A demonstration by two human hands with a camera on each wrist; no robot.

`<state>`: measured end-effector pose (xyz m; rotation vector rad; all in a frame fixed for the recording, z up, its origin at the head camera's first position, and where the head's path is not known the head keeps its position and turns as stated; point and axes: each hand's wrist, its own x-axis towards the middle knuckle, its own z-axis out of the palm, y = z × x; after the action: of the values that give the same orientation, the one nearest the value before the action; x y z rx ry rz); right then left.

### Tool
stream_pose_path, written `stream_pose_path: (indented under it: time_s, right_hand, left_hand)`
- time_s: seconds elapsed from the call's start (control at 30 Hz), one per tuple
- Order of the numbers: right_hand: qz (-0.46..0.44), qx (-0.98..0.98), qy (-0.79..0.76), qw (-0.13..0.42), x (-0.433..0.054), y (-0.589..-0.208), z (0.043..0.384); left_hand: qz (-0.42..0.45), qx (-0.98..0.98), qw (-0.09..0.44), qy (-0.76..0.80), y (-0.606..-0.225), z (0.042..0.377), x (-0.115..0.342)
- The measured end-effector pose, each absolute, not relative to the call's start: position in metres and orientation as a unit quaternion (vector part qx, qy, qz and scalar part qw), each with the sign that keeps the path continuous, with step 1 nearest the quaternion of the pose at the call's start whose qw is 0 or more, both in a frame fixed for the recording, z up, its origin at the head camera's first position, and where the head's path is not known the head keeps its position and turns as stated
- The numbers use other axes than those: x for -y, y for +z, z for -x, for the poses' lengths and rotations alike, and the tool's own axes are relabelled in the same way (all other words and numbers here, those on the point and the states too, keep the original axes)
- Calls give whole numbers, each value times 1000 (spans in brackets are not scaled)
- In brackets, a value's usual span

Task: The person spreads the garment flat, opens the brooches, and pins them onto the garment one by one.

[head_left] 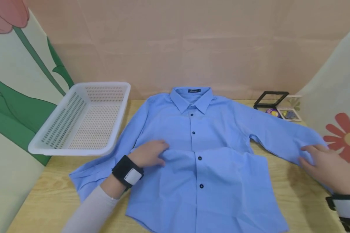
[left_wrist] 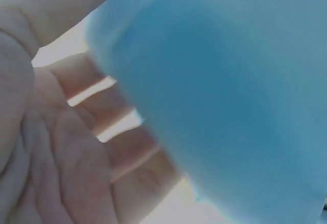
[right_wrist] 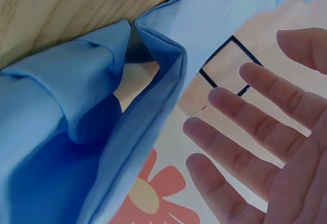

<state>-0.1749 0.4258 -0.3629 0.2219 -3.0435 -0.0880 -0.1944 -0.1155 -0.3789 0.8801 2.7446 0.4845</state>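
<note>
A light blue button-up shirt lies front up, its collar at the far side and dark buttons down the middle. A raised fold crosses its front. My left hand is at the shirt's left side, thumb and fingers apart. In the left wrist view, blue cloth hides the ends of its fairly straight fingers. My right hand is by the outstretched sleeve on the right. The right wrist view shows its fingers spread and holding nothing, beside the sleeve's open cuff edge.
A white perforated basket stands at the back left, overlapping the other sleeve in the head view. Small frames, one black and one pale, sit at the back right. A beige backdrop rises behind the wooden table.
</note>
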Motion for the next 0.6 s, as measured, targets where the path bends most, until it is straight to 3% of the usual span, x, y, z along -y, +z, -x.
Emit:
stream_pose_path:
  time_s: [0.1,0.2,0.33,0.6]
  right_hand:
    - [-81,995,-28,55,-427,-367,177]
    - [-72,995,-23,57,-432,-361,171]
    - [-55,998,-18,31,-430,-356,170]
    - [-44,999,-1,4,-436,-354,172]
  left_hand:
    - [-307,-933,89,167,-370,180,116]
    - [-327,-932,36,153,-361,167,110]
    - [-345,-926,-23,150,-363,154,113]
    - [-321,-933,-4,163,-378,159,116]
